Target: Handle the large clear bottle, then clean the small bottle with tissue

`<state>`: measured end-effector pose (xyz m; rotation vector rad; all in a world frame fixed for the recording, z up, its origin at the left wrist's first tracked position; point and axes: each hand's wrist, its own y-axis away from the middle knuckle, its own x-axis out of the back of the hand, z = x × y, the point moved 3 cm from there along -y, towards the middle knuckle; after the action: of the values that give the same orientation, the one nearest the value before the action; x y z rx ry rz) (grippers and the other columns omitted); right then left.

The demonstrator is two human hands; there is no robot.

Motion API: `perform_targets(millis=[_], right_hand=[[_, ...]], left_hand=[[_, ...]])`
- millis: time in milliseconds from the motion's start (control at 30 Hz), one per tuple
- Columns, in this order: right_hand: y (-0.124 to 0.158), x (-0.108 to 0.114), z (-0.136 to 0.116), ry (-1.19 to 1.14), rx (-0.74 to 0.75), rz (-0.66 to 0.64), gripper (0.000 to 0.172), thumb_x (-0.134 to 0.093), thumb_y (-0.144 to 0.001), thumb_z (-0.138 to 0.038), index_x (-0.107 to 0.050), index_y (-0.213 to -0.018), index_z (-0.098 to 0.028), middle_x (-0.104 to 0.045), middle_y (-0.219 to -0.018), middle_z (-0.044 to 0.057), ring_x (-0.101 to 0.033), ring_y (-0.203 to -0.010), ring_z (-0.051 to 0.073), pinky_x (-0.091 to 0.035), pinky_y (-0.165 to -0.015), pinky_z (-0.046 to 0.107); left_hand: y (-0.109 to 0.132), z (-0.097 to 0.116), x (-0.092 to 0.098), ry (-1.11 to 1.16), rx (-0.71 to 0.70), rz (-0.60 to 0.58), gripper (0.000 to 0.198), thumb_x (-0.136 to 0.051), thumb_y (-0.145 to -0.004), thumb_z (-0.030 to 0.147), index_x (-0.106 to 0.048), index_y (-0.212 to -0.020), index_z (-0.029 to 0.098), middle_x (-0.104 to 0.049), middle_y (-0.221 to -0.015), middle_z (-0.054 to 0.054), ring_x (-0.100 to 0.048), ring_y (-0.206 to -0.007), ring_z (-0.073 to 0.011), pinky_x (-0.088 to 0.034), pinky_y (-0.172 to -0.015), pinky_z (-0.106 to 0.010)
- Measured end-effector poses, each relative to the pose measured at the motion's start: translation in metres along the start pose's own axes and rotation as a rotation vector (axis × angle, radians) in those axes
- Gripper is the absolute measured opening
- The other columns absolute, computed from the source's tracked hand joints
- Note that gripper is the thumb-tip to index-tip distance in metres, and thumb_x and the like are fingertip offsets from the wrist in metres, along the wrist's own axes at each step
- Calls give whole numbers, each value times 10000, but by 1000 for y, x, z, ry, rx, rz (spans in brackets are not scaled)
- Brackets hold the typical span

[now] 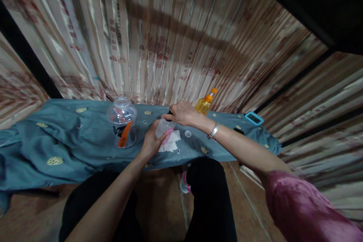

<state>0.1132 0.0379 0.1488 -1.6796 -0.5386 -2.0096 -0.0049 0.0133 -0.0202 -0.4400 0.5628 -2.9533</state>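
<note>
My left hand is wrapped round a small clear bottle with a pink patch on its side. The bottle leans slightly over the cloth-covered table. At its top, the fingers of my right hand are closed on a black cap; whether the cap is fixed or loose I cannot tell. Beneath the bottle lies a torn piece of white paper. A small round translucent lid rests to the right of the paper.
A big clear plastic jar with an orange and black label stands at left. Behind my right hand is a yellow bottle with an orange pump top. A blue-framed device lies far right. A pleated curtain hangs behind the table.
</note>
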Motion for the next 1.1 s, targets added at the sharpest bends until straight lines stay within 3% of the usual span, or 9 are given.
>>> perform_targets(millis=[167,300,433,567,667,800,933,1000,1100], right_hand=[[4,6,5,-56,110,-35,368,-660,-969,-389,-703,-1203,-109,-796,-1057,168,-733,-997,292,-468,-731,308],[4,6,3,-95,146,-80,195,-676,-955,-232,-749,-1084,-106,-802,-996,160,-732,-972,275,-461,-730,297],[6,7,-1,-150,103,-62,218,-672,-959,-233,-741,-1063,-55,-790,-999,213,-728,-983,306,-470,-753,325],[16,1,16,-261,5,24,370,-637,-992,-365,-658,-1247,-97,-782,-1073,148,-723,-1015,257,-497,-815,311],[32,-25,43,-331,-145,113,353,-415,-1092,-364,-593,-1326,-168,-739,-1177,88,-704,-1045,190,-524,-897,326],[52,-95,68,-341,-409,87,326,-629,-997,-338,-614,-1279,-175,-684,-1224,93,-705,-1004,242,-598,-860,455],[59,-158,64,-329,-487,6,354,-664,-973,-322,-609,-1299,-195,-625,-1345,108,-660,-1128,281,-574,-926,499],[57,-176,58,-328,-489,-17,364,-663,-973,-325,-604,-1306,-191,-623,-1349,110,-658,-1133,284,-572,-929,507],[54,-188,53,-332,-504,-26,341,-656,-978,-320,-613,-1291,-192,-633,-1332,108,-665,-1116,275,-576,-921,492]], left_hand=[[1,-1,1,6,-1,-13,635,-684,-785,507,-535,-1311,183,-665,-1307,-124,-628,-1213,-310,-474,-1061,-481],[1,-1,2,6,7,-13,660,-690,-770,529,-534,-1319,197,-667,-1308,-118,-626,-1213,-314,-469,-1066,-486],[2,5,2,-10,0,-32,660,-662,-790,536,-525,-1336,193,-667,-1317,-122,-626,-1220,-318,-474,-1065,-484],[5,8,3,-45,-23,-40,678,-674,-799,476,-480,-1389,207,-622,-1393,-130,-592,-1289,-320,-452,-1101,-494],[10,8,8,-111,-58,-6,781,-714,-778,438,-403,-1454,203,-529,-1493,-162,-512,-1381,-334,-393,-1153,-531],[21,14,24,-206,-129,61,783,-698,-817,472,-370,-1470,192,-506,-1491,-184,-488,-1392,-341,-381,-1157,-552],[35,44,46,-305,-304,111,630,-641,-880,424,-419,-1431,214,-593,-1356,-147,-566,-1282,-314,-448,-1104,-517],[40,64,59,-377,-429,140,612,-635,-891,383,-416,-1442,229,-576,-1382,-139,-536,-1319,-311,-402,-1149,-510],[40,82,86,-444,-497,323,776,-713,-833,414,-344,-1490,231,-474,-1495,-158,-398,-1447,-350,-288,-1213,-568]])
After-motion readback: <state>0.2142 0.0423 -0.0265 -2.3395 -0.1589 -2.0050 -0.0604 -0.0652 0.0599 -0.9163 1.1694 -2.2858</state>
